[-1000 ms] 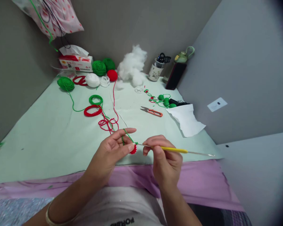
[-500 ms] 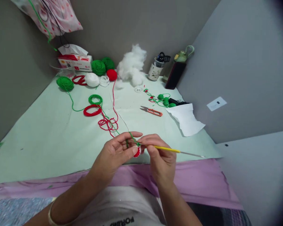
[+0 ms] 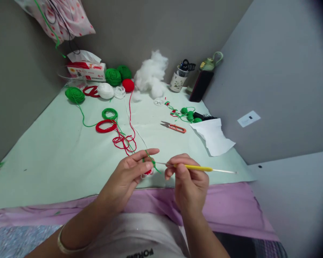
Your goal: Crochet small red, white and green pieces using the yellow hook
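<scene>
Pinched between thumb and fingers of my left hand (image 3: 129, 172) is a small crochet piece (image 3: 148, 172) in red and white, with green yarn (image 3: 152, 161) at its top. The green strand runs over my raised left index finger. My right hand (image 3: 191, 179) grips a crochet hook (image 3: 196, 167) by its yellow handle, and its thin metal tip reaches left to the green loop. A short green tail hangs below the loop. Part of the piece is hidden behind my left thumb.
Beyond my hands lie orange thread snips (image 3: 173, 127), loose red yarn (image 3: 123, 142), a red yarn ring (image 3: 106, 126) and a green ring (image 3: 109, 114). Yarn balls, white stuffing (image 3: 152, 73), a tissue box (image 3: 87, 71) and a pen cup (image 3: 178, 79) line the back. White paper (image 3: 214, 136) lies right.
My right hand has drawn the hook to the right, away from my left hand. The crochet piece has shifted slightly left and sits more behind my thumb.
</scene>
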The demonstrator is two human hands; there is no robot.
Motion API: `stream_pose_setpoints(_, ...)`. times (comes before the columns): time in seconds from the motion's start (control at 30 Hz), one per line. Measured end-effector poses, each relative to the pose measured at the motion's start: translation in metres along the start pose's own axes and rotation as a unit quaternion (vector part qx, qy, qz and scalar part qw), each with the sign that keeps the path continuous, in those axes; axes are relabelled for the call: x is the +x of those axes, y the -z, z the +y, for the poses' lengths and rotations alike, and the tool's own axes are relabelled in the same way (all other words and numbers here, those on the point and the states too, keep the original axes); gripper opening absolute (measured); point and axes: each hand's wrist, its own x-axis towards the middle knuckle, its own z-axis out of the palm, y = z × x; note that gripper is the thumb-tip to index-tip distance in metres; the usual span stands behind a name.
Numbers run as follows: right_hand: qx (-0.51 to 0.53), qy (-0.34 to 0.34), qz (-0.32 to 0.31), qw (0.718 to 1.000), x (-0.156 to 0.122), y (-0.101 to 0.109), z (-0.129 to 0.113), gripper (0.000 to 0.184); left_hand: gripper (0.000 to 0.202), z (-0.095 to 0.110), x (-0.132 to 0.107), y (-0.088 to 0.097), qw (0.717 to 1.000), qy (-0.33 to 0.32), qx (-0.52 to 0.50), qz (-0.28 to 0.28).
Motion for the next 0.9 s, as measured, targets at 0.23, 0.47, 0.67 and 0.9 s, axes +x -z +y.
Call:
stream_pose_setpoints(0.23,0.021,-0.040,-0.025,0.999,0.001,-0.006,0.001,0.014,0.032,-0.007,-0.003,-0.003,0.998,-0.040,0.038,-0.008)
stream_pose_setpoints(0.47,0.099,-0.086,-0.011,0.991,0.004,-0.002,0.000,0.014,0.044,-0.001,-0.004,-0.001,1.000,0.017,-0.001,-0.019)
stream_pose_setpoints(0.67,0.156,-0.164,0.018,0.974,0.013,0.001,-0.004,0.020,0.041,0.002,-0.003,0.004,0.993,0.077,-0.047,-0.080)
stream_pose_setpoints(0.9,0.112,-0.126,-0.046,0.985,0.007,0.002,-0.003,0.015,0.034,-0.004,-0.005,-0.002,0.998,-0.024,0.043,-0.050)
